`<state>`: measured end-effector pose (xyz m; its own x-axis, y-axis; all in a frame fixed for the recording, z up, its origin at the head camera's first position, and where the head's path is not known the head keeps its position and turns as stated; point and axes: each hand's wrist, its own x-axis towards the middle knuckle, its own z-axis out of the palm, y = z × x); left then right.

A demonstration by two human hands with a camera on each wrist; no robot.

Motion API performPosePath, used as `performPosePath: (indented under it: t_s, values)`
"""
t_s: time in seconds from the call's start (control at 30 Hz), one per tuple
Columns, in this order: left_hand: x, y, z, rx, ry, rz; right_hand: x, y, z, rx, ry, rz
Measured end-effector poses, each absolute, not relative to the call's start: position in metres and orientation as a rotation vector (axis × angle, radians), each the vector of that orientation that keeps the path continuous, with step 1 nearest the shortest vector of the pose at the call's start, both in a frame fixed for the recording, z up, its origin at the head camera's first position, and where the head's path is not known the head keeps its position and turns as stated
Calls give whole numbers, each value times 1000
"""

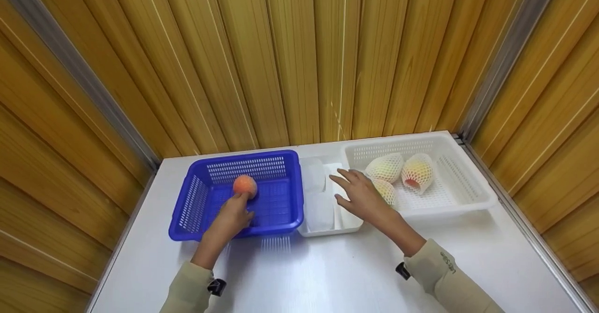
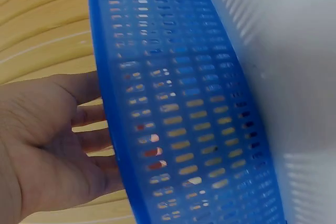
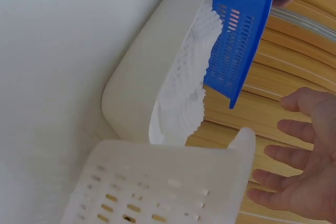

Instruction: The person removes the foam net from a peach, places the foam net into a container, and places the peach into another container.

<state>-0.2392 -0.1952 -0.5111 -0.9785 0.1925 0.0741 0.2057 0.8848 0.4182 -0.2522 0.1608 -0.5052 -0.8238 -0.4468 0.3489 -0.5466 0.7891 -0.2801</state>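
A peach (image 1: 246,185) with orange-red skin lies in the blue basket (image 1: 298,186). My left hand (image 1: 232,212) reaches over the basket's near side, fingertips right at the peach and thumb off to its right. In the left wrist view the hand (image 2: 58,145) has its fingers behind the slotted basket wall (image 2: 184,103), which partly hides them. My right hand (image 1: 362,196) is over the white tray (image 1: 330,232) between the baskets, fingers spread and holding nothing. White foam net sleeves (image 3: 184,93) lie in that tray.
To the right stands a white slotted basket (image 1: 468,205) with three fruits in foam nets (image 1: 418,172). Wooden panel walls (image 1: 299,60) rise behind and beside the white table (image 1: 309,275). Both baskets stand close to the back wall.
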Motion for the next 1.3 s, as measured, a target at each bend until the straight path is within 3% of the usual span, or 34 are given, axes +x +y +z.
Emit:
performPosePath:
  t_s: [0.7, 1.3]
  values:
    - [-200, -139, -501, -526, -2759, -613, -258, 204, -497, 653, -2732, 420]
    - [-192, -115, -506, -643, -2639, -615, -261, 232, -498, 586, -2767, 415]
